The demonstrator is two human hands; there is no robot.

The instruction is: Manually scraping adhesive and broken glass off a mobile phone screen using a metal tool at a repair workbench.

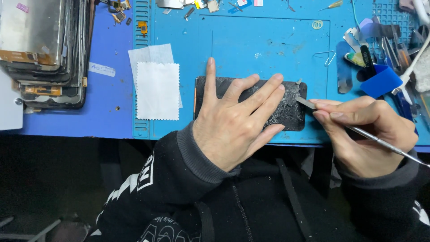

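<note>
Partly hidden under the flat left hand (233, 121), the phone (291, 110) meets the right hand's (371, 134) pinched metal tool (309, 104).

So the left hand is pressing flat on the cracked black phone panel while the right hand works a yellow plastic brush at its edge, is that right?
Not quite. In the head view the right hand holds a thin silver metal scraper tool, not a yellow brush. The left hand does press flat on the cracked black phone panel.

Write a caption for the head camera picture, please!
Left hand pins a cracked phone; right hand scrapes with a metal tool.
</note>
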